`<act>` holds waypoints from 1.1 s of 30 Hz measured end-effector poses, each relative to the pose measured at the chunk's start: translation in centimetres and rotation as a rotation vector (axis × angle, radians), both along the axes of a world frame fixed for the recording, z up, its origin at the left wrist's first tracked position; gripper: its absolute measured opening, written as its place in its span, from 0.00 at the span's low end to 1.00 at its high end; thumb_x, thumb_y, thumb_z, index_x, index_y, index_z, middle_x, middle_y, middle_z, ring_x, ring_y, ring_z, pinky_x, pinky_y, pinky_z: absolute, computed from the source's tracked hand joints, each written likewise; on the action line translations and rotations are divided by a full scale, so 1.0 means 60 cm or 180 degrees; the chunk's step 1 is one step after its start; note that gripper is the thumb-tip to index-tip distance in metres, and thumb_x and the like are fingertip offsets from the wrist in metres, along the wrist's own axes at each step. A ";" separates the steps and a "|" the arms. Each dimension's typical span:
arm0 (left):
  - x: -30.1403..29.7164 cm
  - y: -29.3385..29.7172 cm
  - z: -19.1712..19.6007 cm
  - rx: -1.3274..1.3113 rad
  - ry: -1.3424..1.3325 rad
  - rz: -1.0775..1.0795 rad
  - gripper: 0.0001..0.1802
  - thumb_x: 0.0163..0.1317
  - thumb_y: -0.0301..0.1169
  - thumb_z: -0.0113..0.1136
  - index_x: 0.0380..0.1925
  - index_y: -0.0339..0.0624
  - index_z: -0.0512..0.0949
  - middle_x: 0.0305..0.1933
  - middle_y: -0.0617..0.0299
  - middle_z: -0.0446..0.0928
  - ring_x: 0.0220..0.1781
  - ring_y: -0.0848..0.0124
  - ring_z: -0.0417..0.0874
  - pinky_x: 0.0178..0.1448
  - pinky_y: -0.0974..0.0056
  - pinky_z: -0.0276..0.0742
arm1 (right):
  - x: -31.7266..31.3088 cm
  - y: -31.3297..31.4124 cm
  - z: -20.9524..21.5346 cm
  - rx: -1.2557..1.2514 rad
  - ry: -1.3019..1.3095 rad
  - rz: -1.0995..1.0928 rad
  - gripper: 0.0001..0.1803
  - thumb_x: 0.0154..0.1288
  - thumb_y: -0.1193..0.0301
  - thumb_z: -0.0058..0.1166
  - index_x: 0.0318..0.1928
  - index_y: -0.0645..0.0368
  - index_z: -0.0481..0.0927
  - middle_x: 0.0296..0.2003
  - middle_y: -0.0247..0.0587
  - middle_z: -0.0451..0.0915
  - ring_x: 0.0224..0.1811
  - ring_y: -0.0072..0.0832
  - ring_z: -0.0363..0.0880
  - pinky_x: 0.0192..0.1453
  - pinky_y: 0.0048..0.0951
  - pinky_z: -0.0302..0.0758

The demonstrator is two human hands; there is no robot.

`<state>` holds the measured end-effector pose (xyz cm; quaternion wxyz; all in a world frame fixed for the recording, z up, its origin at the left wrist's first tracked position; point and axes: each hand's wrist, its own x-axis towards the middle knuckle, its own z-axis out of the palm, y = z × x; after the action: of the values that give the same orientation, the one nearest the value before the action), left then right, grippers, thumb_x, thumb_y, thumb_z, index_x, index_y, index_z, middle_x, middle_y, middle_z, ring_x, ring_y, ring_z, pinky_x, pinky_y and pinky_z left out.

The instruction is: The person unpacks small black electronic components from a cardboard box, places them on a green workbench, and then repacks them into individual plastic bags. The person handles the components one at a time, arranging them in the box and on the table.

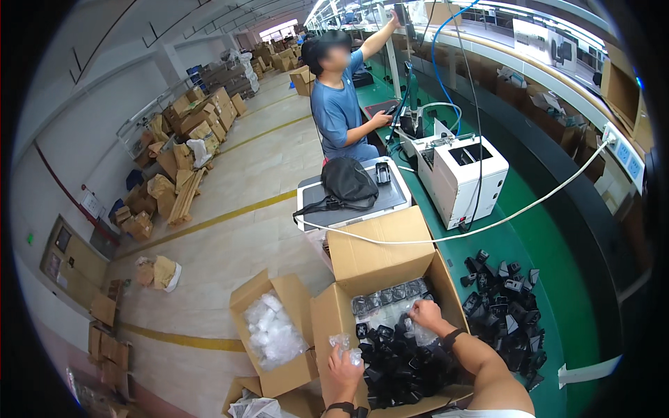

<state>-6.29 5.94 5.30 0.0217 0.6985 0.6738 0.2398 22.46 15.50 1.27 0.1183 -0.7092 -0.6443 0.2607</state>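
Observation:
A large open cardboard box (323, 327) stands in front of me, holding many loose black plastic parts (394, 366) and a row of bagged black parts (390, 295) along its far side. My right hand (430, 315) reaches over the box, fingers closed on a clear plastic bag (424, 336) that hangs above the parts; whether anything is inside it I cannot tell. At the box's left side, my left hand (345, 368) is closed around crumpled clear plastic wrap (341, 341). Both wrists wear dark bands.
Left of the box, another carton (244, 299) holds crumpled clear bags. More black parts (505, 303) lie heaped on the green bench (481, 244) at right. Beyond are a white machine (481, 177), a drooping white cable (536, 207), a black bag (348, 183) and a co-worker (338, 111) in blue.

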 end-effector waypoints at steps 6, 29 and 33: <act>0.005 0.001 -0.001 -0.0006 0.0038 -0.0008 0.23 0.33 0.36 0.72 0.33 0.42 0.79 0.57 0.51 0.70 0.56 0.50 0.71 0.57 0.51 0.71 | 0.003 -0.009 -0.021 -0.0045 0.0413 -0.0143 0.14 0.52 0.58 0.55 0.33 0.52 0.85 0.31 0.49 0.83 0.37 0.48 0.82 0.44 0.46 0.78; 0.013 -0.001 0.022 -0.0138 0.0005 -0.0043 0.20 0.40 0.34 0.68 0.35 0.37 0.78 0.58 0.49 0.70 0.56 0.49 0.71 0.59 0.52 0.69 | 0.054 0.063 -0.203 -0.0647 -0.1275 0.0302 0.18 0.68 0.67 0.42 0.54 0.52 0.78 0.68 0.50 0.60 0.45 0.39 0.84 0.43 0.37 0.80; 0.012 -0.002 0.017 -0.0144 0.0047 -0.0058 0.21 0.40 0.34 0.68 0.36 0.37 0.78 0.58 0.49 0.70 0.56 0.49 0.71 0.59 0.52 0.69 | 0.049 0.064 -0.222 -0.0603 -0.1669 0.0465 0.16 0.67 0.66 0.42 0.49 0.51 0.82 0.64 0.48 0.66 0.44 0.38 0.84 0.43 0.36 0.80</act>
<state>-5.54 5.85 6.32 0.0347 0.7057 0.6729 0.2192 25.37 19.34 -12.02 -0.1382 -0.7121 -0.6749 0.1354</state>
